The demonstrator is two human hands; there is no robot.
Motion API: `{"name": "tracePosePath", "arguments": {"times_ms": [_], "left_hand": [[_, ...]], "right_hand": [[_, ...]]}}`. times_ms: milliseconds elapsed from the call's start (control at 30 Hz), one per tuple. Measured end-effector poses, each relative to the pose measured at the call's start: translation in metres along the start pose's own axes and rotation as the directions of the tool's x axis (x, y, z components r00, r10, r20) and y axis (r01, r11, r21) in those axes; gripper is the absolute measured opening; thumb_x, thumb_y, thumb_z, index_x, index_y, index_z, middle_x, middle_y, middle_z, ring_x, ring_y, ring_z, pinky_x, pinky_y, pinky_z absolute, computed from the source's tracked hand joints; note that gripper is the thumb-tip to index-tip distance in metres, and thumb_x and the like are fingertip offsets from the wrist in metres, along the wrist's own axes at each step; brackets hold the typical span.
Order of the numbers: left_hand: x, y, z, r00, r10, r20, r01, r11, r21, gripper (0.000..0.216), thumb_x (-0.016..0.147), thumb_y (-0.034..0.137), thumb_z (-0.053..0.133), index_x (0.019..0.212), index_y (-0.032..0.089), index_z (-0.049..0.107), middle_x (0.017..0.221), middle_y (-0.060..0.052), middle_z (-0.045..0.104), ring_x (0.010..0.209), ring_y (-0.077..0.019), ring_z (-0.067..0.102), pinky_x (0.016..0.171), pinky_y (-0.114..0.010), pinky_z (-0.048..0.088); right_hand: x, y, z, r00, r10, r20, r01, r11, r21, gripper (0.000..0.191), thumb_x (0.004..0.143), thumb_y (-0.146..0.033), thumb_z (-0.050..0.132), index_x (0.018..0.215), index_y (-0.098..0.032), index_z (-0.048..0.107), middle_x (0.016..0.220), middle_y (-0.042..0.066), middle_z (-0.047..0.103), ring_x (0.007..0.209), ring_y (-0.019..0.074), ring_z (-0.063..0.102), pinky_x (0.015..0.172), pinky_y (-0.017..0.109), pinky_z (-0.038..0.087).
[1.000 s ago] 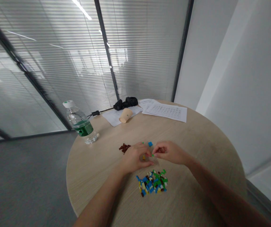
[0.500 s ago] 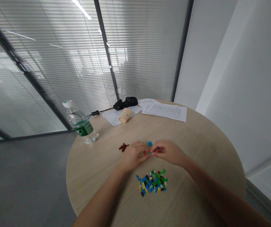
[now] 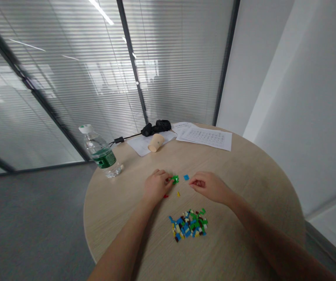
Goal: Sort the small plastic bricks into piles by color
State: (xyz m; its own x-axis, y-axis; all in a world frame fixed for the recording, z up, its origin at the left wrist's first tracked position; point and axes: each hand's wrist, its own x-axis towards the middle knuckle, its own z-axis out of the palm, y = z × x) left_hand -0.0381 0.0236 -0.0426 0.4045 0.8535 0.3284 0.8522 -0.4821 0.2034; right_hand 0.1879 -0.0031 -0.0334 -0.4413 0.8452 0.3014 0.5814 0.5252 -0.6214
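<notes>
The person's left hand [image 3: 157, 186] rests low on the table with its fingers curled, the fingertips just beside a small green plastic brick cluster [image 3: 174, 179]; whether they grip anything cannot be told. The right hand [image 3: 207, 186] sits a little apart with its fingers loosely curled inward, and a reddish patch shows in their curl (too small to tell if it is a held piece). A small blue plastic brick [image 3: 186, 177] lies between the hands. A tiny yellow plastic brick [image 3: 178, 193] and a tiny red plastic brick [image 3: 165, 196] lie just below them, and a heap of mixed green, blue, yellow, white and dark plastic bricks [image 3: 188, 225] sits nearer the person. Nothing stands between the hands and these pieces.

Compared with the earlier frame, the hands have parted, no longer meeting over the bricks, and the small dark red heap once beside the left hand is now out of sight behind it.

Farther off stand a clear plastic water bottle with a green label [image 3: 100, 154], a tan paper cup on its side [image 3: 156, 143], white printed papers [image 3: 206, 138] and a crumpled black fabric bundle [image 3: 156, 127]. The round pale wood-grain table [image 3: 238, 234] stands on a grey floor [image 3: 33, 218], by glass partitions with slatted blinds [image 3: 68, 78].
</notes>
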Motion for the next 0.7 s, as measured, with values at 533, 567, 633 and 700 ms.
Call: {"name": "tracePosePath", "arguments": {"times_ms": [533,567,633,700], "left_hand": [[0.003,0.0,0.004,0.999,-0.021,-0.027,0.021,1.0,0.002,0.017,0.084,0.028,0.056,0.091,0.023,0.07,0.085,-0.004,0.064,0.084,-0.019,0.054,0.069,-0.028,0.044],[0.002,0.0,0.003,0.999,-0.015,-0.036,0.015,1.0,-0.004,0.017,0.084,0.028,0.056,0.091,0.022,0.07,0.085,-0.004,0.064,0.084,-0.0189,0.054,0.071,-0.029,0.045],[0.002,0.0,0.002,0.998,0.009,-0.055,-0.01,1.0,-0.015,0.016,0.083,0.028,0.057,0.092,0.022,0.07,0.086,-0.004,0.064,0.084,-0.0186,0.054,0.074,-0.03,0.045],[0.002,0.001,0.001,0.997,0.045,-0.065,-0.047,0.998,-0.03,0.017,0.082,0.026,0.058,0.095,0.023,0.069,0.09,-0.004,0.063,0.086,-0.0183,0.055,0.077,-0.031,0.046]], "right_hand": [[0.0,-0.005,-0.005,0.998,0.022,0.06,-0.017,0.997,-0.08,0.014,0.078,-0.017,0.056,0.08,-0.017,0.069,0.074,0.004,0.067,0.064,0.0128,0.055,0.06,0.023,0.039],[0.0,-0.005,-0.006,0.997,0.024,0.069,-0.019,0.996,-0.082,0.013,0.078,-0.017,0.057,0.079,-0.017,0.069,0.074,0.004,0.067,0.064,0.0127,0.055,0.06,0.023,0.038],[-0.001,-0.003,-0.008,0.994,0.045,0.103,-0.037,0.996,-0.077,0.012,0.077,-0.019,0.058,0.077,-0.017,0.07,0.072,0.004,0.067,0.062,0.0126,0.055,0.059,0.023,0.038],[-0.002,0.001,-0.011,0.986,0.076,0.151,-0.069,0.996,-0.051,0.011,0.076,-0.02,0.059,0.076,-0.016,0.07,0.07,0.003,0.067,0.06,0.0126,0.055,0.057,0.023,0.038]]}}
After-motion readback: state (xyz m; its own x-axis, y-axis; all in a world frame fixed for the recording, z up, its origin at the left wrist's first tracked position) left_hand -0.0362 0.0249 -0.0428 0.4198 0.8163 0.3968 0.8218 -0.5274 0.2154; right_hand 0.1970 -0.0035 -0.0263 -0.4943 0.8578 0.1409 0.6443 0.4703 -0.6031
